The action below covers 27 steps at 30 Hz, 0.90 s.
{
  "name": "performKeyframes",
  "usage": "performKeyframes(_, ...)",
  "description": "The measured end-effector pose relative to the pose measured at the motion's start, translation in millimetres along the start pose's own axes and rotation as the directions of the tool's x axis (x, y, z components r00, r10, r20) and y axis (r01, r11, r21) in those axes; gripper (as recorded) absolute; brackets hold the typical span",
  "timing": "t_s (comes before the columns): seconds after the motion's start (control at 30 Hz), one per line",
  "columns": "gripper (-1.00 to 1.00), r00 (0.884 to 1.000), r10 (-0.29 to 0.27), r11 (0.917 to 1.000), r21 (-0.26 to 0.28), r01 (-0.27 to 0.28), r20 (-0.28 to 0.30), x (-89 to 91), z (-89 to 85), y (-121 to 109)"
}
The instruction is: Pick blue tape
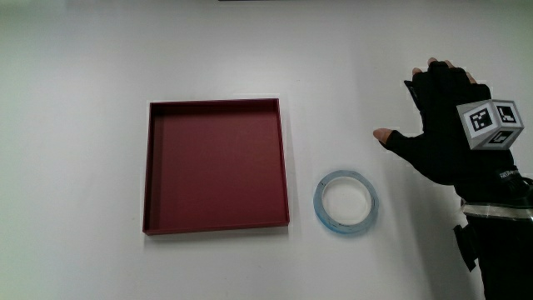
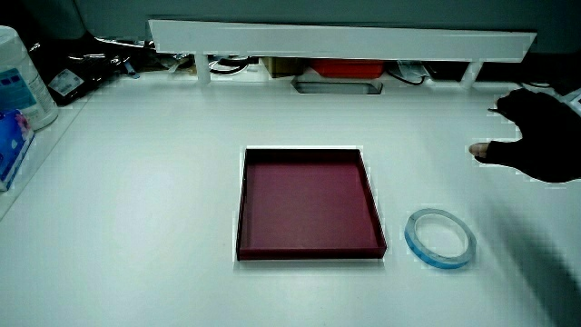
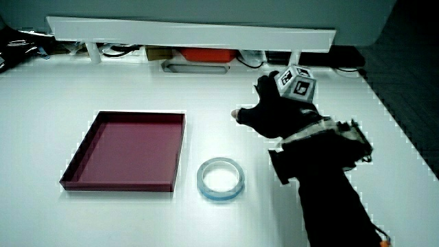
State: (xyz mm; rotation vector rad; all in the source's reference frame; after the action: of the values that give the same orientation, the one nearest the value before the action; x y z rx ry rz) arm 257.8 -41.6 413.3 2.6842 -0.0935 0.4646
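Note:
A pale blue ring of tape (image 1: 346, 202) lies flat on the white table beside the dark red tray (image 1: 216, 165). Both side views show the tape (image 2: 440, 238) (image 3: 221, 179) as well. The gloved hand (image 1: 439, 123) rests on or just above the table, beside the tape and a little farther from the person than it. Its fingers are spread, the thumb sticks out toward the tape, and it holds nothing. The patterned cube (image 1: 490, 123) sits on the back of the hand. In both side views the hand (image 2: 537, 138) (image 3: 274, 110) is apart from the tape.
The shallow red tray (image 2: 309, 202) (image 3: 125, 151) has nothing in it. A low white partition (image 2: 340, 40) (image 3: 192, 33) runs along the table's edge farthest from the person, with clutter under it. A white container (image 2: 20, 77) stands at a table corner in a side view.

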Motion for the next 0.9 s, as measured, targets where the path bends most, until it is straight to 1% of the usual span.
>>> performKeyframes(0.1, 0.0, 1.0, 0.0, 1.0, 0.003, 0.0, -0.006, 2.1, -1.2, -2)
performKeyframes(0.13, 0.0, 1.0, 0.005, 0.9999, 0.01, -0.005, 0.008, 0.8, -0.8, -4)
performKeyframes(0.17, 0.0, 1.0, 0.013, 0.9999, 0.008, -0.012, -0.015, -0.6, -0.6, -6)
performKeyframes(0.23, 0.0, 0.999, 0.031, 0.9992, 0.024, -0.031, 0.011, -0.4, -4.1, -9)
performKeyframes(0.3, 0.0, 0.999, 0.037, 0.999, 0.023, -0.037, 0.007, 2.4, -10.3, -12)
performKeyframes(0.33, 0.0, 0.999, 0.034, 0.9985, -0.042, -0.034, -0.006, -10.7, -2.2, -18)
performKeyframes(0.37, 0.0, 0.998, 0.069, 0.9975, 0.015, -0.069, 0.009, 5.2, -18.2, -15)
performKeyframes(0.4, 0.0, 0.997, 0.07, 0.9975, 0.002, -0.07, -0.012, 3.0, -19.1, -19)
performKeyframes(0.43, 0.0, 0.997, 0.082, 0.9966, 0.01, -0.082, 0.008, 7.5, -25.5, -19)
performKeyframes(0.47, 0.0, 0.997, 0.082, 0.9966, 0.008, -0.082, -0.016, 1.4, -23.5, -23)
performKeyframes(0.53, 0.0, 0.997, 0.074, 0.996, -0.051, -0.074, -0.003, -14.1, -17.6, -31)
performKeyframes(0.57, 0.0, 0.995, 0.099, 0.995, -0.004, -0.1, -0.022, -1.8, -33.5, -29)
performKeyframes(0.6, 0.0, 0.994, 0.107, 0.9943, -0.004, -0.107, -0.022, -1.7, -38.2, -31)
performKeyframes(0.63, 0.0, 0.992, 0.121, 0.9923, -0.023, -0.122, -0.015, -2.9, -41.9, -33)
performKeyframes(0.67, 0.0, 0.991, 0.129, 0.9915, -0.017, -0.129, -0.019, -3.1, -45.5, -36)
performKeyframes(0.7, 0.0, 0.996, 0.085, 0.9924, -0.087, -0.087, -0.03, -19.4, -34.0, -42)
performKeyframes(0.73, 0.0, 0.991, 0.125, 0.9909, -0.045, -0.127, -0.044, 7.1, -62.3, -37)
performKeyframes(0.77, 0.0, 0.99, 0.143, 0.989, -0.038, -0.143, -0.003, -1.6, -59.6, -41)
performKeyframes(0.8, 0.0, 0.993, 0.112, 0.9876, -0.105, -0.116, -0.05, -18.7, -47.3, -46)
performKeyframes(0.83, 0.0, 0.992, 0.129, 0.9865, -0.1, -0.13, -0.015, -21.8, -48.7, -48)
performKeyframes(0.87, 0.0, 0.99, 0.14, 0.9884, -0.055, -0.141, -0.032, -3.0, -71.6, -45)
performKeyframes(0.9, 0.0, 0.988, 0.155, 0.9862, -0.055, -0.156, -0.012, -4.0, -75.7, -47)
